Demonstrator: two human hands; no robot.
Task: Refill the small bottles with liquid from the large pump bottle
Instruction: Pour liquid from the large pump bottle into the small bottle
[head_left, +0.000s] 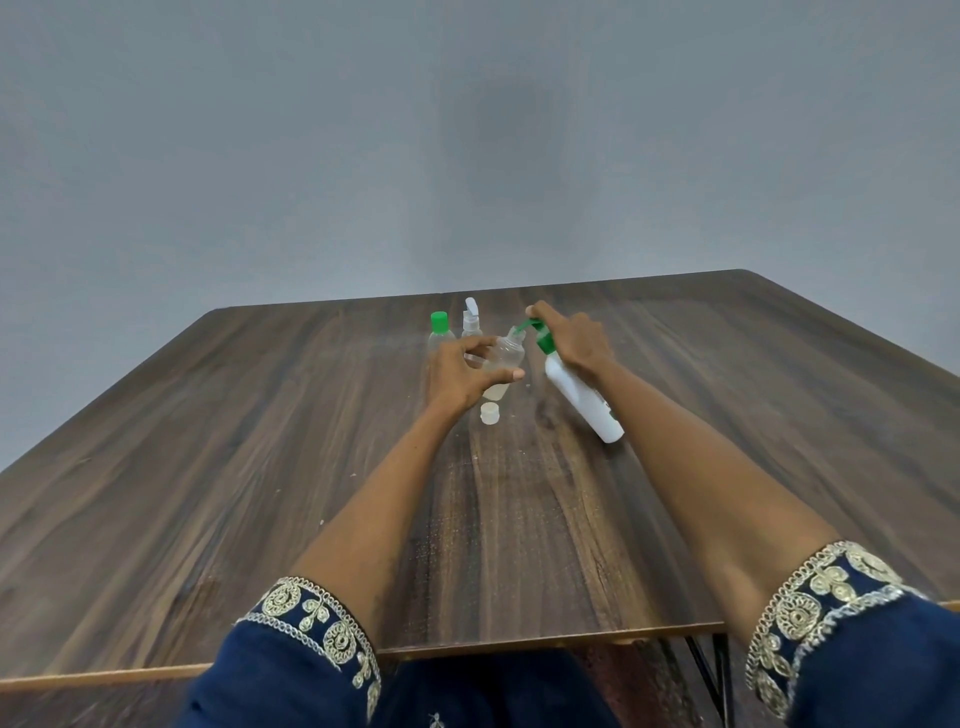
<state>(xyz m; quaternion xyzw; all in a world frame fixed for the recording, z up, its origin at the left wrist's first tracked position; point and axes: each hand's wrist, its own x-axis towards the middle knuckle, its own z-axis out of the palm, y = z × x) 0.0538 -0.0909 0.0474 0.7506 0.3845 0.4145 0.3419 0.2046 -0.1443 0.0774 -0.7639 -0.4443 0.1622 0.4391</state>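
My left hand (462, 371) grips a small clear bottle (503, 364), tilted to the right with its mouth open and a little pale liquid at the bottom. My right hand (574, 335) holds the large white pump bottle (584, 397) by its green pump head (540, 335), leaning it left on the table so the green nozzle meets the small bottle's mouth. A fingertip rests on top of the pump. A small translucent cap (490, 414) lies on the table just in front of the held bottle.
Two more small bottles stand behind my left hand: one with a green cap (440, 330) and one with a white flip cap standing open (471, 319). The wooden table (260, 441) ends at a grey wall; its near edge is at my lap.
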